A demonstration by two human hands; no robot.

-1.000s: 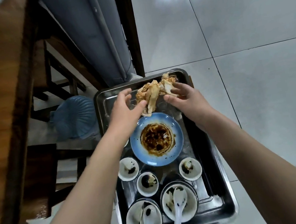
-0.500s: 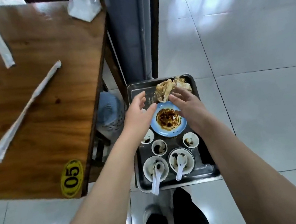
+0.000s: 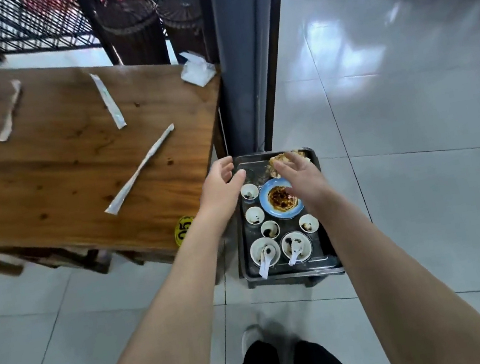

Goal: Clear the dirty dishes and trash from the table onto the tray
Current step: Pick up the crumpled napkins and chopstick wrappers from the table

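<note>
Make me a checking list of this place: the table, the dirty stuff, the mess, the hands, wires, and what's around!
Surface: wooden table, dark spots, 05 sticker at its edge.
Job's things: metal tray beside the table holds blue plate, four small cups, two bowls with spoons, stained crumpled napkins.
Clutter: paper wrappers and white tissue on the table.
Grippers: left hand and right hand open, empty, above the tray.
Cables: nothing seen.
Surroundings: tiled floor, grey pillar, dark lattice screen.

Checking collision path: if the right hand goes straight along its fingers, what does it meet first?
Likely the crumpled stained paper at the far end of the tray; the right hand looks nearly on it, height above unclear.
</note>
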